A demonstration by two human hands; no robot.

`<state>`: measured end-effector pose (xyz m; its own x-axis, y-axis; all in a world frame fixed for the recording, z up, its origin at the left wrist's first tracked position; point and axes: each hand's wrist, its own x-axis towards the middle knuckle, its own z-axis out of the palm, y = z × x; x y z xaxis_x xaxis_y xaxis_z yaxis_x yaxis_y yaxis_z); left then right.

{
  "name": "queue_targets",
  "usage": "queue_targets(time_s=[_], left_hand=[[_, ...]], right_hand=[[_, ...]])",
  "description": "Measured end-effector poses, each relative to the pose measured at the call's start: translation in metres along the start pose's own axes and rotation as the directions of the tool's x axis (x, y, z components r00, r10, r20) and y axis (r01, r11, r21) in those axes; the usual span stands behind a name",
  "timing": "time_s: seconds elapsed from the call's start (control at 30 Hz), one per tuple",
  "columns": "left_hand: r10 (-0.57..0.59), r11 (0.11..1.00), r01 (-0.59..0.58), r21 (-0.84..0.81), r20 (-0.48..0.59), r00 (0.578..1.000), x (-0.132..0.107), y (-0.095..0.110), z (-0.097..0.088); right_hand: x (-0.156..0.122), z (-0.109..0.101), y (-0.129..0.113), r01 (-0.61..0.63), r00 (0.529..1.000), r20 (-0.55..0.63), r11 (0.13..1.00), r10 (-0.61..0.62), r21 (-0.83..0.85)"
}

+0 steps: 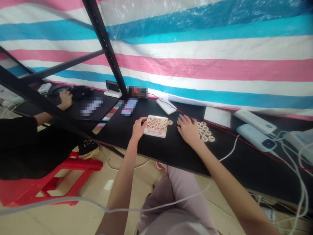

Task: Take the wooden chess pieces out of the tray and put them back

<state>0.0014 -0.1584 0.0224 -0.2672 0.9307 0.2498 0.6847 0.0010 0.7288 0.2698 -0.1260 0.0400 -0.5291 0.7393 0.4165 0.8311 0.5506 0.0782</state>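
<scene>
A small white tray or board (161, 135) lies on the black table with several round Chinese chess pieces (156, 124) with red characters on it. My left hand (139, 129) is at its left edge, fingers curled against it as if gripping that side. One single piece (170, 123) lies just off the tray's right edge. My right hand (187, 129) rests palm down further right, its fingers stretched and somewhat apart, partly over some pieces. Beside it is a cluster of dark-marked pieces (204, 133); whatever lies under the palm is hidden.
Behind the hands lie a white slab-like device (166, 106), a shallow wooden-edged box (217, 117) and a red cable (220, 130). Power banks (256, 137) and white cables are at right. A phone (129, 107) lies left. Beyond the black frame (110, 55), another person's hand (66, 99) rests on a table.
</scene>
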Motion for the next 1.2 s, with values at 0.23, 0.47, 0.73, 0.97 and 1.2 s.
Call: queue_targets(time_s=[0.23,0.47,0.73,0.97,1.2], left_hand=[[-0.025,1.000,0.025,0.012,0.003,1.000,0.001,0.000,-0.001],[-0.007,1.000,0.007,-0.010,-0.008,1.000,0.000,-0.001,-0.001],[0.001,1.000,-0.001,-0.020,0.013,1.000,0.000,-0.002,-0.001],[-0.019,1.000,0.020,-0.023,0.012,1.000,0.000,0.002,-0.003],[0.004,1.000,-0.004,-0.009,-0.004,1.000,0.000,0.001,-0.002]], right_hand=[[-0.017,-0.002,-0.005,0.127,0.992,-0.023,0.991,-0.126,0.038],[-0.021,-0.023,-0.017,-0.010,1.000,-0.020,0.959,0.016,0.282],[0.025,-0.025,-0.080,-0.034,0.999,0.030,0.905,0.023,0.423],[0.045,-0.015,-0.115,0.102,0.985,0.105,0.950,-0.138,0.294],[0.046,-0.008,-0.111,0.177,0.965,0.125,0.925,-0.230,0.337]])
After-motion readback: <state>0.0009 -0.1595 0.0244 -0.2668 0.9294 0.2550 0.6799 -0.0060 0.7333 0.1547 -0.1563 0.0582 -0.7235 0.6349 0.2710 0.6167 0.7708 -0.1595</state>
